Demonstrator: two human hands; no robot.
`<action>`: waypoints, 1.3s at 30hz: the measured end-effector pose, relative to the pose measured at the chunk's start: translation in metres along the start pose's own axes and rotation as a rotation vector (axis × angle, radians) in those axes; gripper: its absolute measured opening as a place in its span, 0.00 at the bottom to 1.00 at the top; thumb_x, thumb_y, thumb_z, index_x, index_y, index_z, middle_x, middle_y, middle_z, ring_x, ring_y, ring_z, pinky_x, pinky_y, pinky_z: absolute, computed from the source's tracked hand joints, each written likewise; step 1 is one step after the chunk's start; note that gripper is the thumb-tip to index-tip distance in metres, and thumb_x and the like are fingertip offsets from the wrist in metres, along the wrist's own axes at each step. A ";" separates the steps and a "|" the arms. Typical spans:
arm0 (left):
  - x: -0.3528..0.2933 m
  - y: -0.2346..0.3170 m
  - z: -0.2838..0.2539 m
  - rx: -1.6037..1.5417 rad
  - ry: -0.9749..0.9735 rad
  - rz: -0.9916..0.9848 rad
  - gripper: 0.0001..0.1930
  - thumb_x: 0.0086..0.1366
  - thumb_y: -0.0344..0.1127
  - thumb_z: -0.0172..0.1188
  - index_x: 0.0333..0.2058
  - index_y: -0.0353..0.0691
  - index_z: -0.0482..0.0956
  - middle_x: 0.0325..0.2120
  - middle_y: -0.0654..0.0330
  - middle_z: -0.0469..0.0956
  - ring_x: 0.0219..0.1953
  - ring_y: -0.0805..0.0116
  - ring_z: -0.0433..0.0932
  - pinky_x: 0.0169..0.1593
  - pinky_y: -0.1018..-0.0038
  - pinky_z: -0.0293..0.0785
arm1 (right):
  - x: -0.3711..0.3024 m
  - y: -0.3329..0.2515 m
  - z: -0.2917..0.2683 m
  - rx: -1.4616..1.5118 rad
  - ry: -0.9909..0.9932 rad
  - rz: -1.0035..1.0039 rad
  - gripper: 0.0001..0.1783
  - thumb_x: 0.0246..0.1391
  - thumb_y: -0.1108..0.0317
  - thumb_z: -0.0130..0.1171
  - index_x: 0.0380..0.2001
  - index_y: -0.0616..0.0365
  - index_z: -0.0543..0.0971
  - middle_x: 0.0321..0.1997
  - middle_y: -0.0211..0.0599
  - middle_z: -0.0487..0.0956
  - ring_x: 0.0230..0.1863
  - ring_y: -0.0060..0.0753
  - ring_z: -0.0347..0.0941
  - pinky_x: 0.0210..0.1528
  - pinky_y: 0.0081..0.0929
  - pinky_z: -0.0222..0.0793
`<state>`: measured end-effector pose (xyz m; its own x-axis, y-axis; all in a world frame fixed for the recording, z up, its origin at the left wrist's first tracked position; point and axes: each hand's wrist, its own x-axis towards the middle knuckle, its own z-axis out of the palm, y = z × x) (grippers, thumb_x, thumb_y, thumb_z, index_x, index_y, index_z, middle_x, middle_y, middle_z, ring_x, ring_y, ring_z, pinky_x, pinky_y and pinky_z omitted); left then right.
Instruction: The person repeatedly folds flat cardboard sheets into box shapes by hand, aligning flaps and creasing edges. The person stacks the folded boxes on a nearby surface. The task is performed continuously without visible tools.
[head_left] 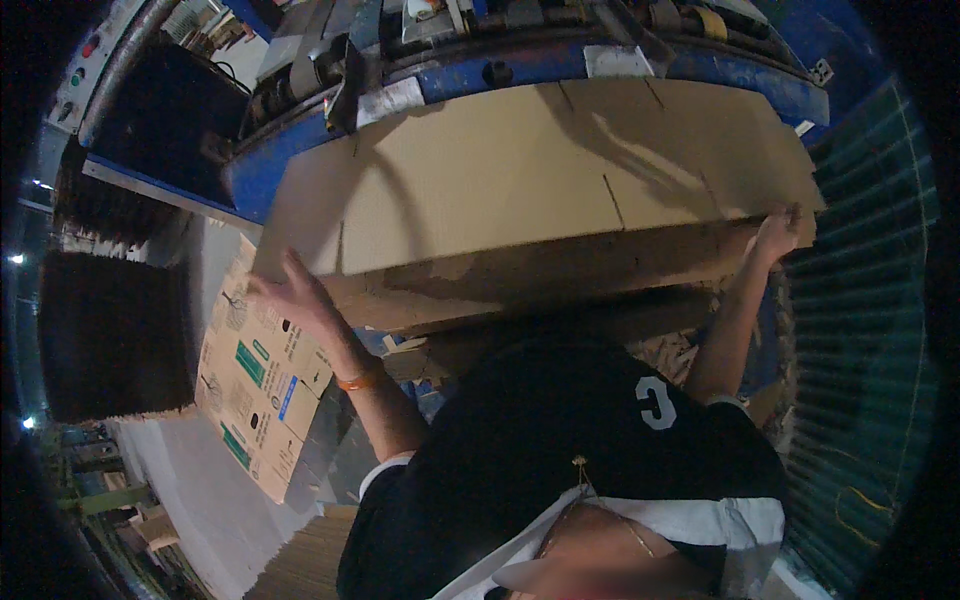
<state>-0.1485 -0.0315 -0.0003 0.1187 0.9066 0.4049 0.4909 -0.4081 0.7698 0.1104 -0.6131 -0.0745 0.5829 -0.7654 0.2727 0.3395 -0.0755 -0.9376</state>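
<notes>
A thick stack of flat cardboard blanks [480, 190] lies across the front of me, its plain tan top sheet cut with several dark slots. At its near left corner is my left hand [303, 298], thumb raised and fingers spread apart against the corner. My right hand [774, 236] is at the near right corner, its fingers bent over the edge of the cardboard. The undersides of both hands are hidden. The stack's near side lies in shadow.
A blue machine [480, 80] with rollers runs behind the stack. Printed cardboard [262, 385] leans at the lower left, beside a dark stack of sheets [115, 335]. Green ribbed sheeting [860, 280] stands along the right. Cardboard scraps [672, 352] lie below the stack.
</notes>
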 end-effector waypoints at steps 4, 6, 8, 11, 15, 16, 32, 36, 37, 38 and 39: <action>0.018 0.009 0.009 -0.840 0.088 -0.252 0.31 0.61 0.32 0.58 0.57 0.23 0.56 0.51 0.41 0.67 0.50 0.56 0.71 0.51 0.66 0.71 | 0.013 -0.021 0.030 -0.114 0.129 -0.296 0.22 0.47 0.77 0.60 0.47 0.68 0.69 0.47 0.42 0.73 0.44 0.33 0.72 0.47 0.30 0.70; 0.025 0.003 0.015 -1.026 -0.102 -0.410 0.26 0.60 0.29 0.58 0.55 0.25 0.60 0.48 0.46 0.70 0.47 0.61 0.73 0.50 0.68 0.71 | 0.025 -0.031 0.044 -0.157 0.164 -0.272 0.21 0.48 0.79 0.57 0.47 0.68 0.69 0.48 0.42 0.73 0.44 0.32 0.72 0.47 0.29 0.70; 0.025 -0.005 0.014 -1.147 -0.320 -0.619 0.22 0.60 0.27 0.57 0.52 0.29 0.64 0.45 0.49 0.72 0.44 0.62 0.74 0.48 0.69 0.72 | 0.027 -0.049 0.047 0.053 0.040 -0.131 0.23 0.48 0.80 0.55 0.50 0.67 0.68 0.50 0.43 0.73 0.45 0.31 0.72 0.46 0.28 0.69; 0.008 -0.014 -0.002 -0.947 -0.282 -0.250 0.20 0.61 0.27 0.57 0.51 0.30 0.67 0.44 0.51 0.74 0.43 0.63 0.75 0.48 0.69 0.72 | -0.009 -0.086 0.030 0.387 -0.089 -0.132 0.26 0.48 0.80 0.55 0.54 0.66 0.66 0.53 0.44 0.73 0.44 0.32 0.72 0.47 0.30 0.69; -0.035 -0.010 -0.032 -0.659 -0.422 0.146 0.15 0.64 0.28 0.54 0.49 0.29 0.71 0.46 0.55 0.76 0.45 0.67 0.75 0.49 0.70 0.71 | -0.120 -0.115 -0.019 -0.164 -0.344 -0.542 0.21 0.48 0.83 0.53 0.48 0.62 0.75 0.50 0.43 0.78 0.45 0.37 0.76 0.51 0.35 0.69; -0.048 -0.006 -0.034 -0.632 -0.486 0.208 0.16 0.64 0.25 0.50 0.50 0.30 0.72 0.50 0.52 0.74 0.50 0.62 0.74 0.54 0.68 0.69 | -0.140 -0.115 -0.026 -0.266 -0.553 -0.763 0.17 0.49 0.81 0.53 0.44 0.61 0.77 0.49 0.43 0.78 0.47 0.37 0.76 0.53 0.37 0.69; -0.068 0.037 -0.012 0.031 -0.946 1.218 0.28 0.58 0.25 0.47 0.59 0.49 0.67 0.60 0.57 0.65 0.64 0.57 0.62 0.65 0.57 0.56 | -0.162 -0.092 -0.001 -0.420 -1.333 -1.395 0.15 0.51 0.70 0.52 0.44 0.51 0.77 0.57 0.39 0.72 0.60 0.41 0.67 0.61 0.46 0.62; -0.021 0.051 0.024 -0.130 -0.791 1.146 0.29 0.57 0.22 0.44 0.59 0.49 0.67 0.59 0.55 0.66 0.62 0.55 0.64 0.64 0.60 0.59 | -0.141 -0.084 0.064 -0.390 -1.271 -1.433 0.19 0.53 0.70 0.51 0.49 0.47 0.75 0.58 0.31 0.73 0.58 0.35 0.69 0.60 0.39 0.65; -0.010 0.056 0.043 -0.113 -0.735 1.166 0.29 0.58 0.21 0.43 0.59 0.48 0.67 0.59 0.55 0.66 0.62 0.54 0.64 0.64 0.61 0.59 | -0.140 -0.081 0.086 -0.388 -1.298 -1.412 0.20 0.53 0.71 0.51 0.50 0.47 0.75 0.59 0.31 0.73 0.58 0.36 0.70 0.61 0.38 0.65; 0.000 0.061 0.064 -0.086 -0.677 1.182 0.29 0.58 0.21 0.43 0.59 0.48 0.67 0.59 0.55 0.66 0.62 0.54 0.64 0.64 0.62 0.60 | -0.139 -0.078 0.110 -0.475 -1.366 -1.379 0.20 0.52 0.71 0.51 0.51 0.47 0.75 0.59 0.31 0.73 0.58 0.36 0.70 0.61 0.37 0.65; 0.011 0.066 0.083 -0.132 -0.671 1.116 0.29 0.59 0.22 0.42 0.60 0.48 0.66 0.60 0.54 0.65 0.62 0.53 0.63 0.64 0.62 0.59 | -0.138 -0.074 0.135 -0.368 -1.339 -1.339 0.21 0.54 0.70 0.50 0.52 0.48 0.74 0.59 0.32 0.73 0.58 0.36 0.70 0.61 0.37 0.65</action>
<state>-0.0430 -0.0398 0.0143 0.8271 -0.0641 0.5584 -0.2341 -0.9424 0.2387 0.1046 -0.4160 -0.0136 0.2760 0.7958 0.5389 0.9336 -0.3553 0.0465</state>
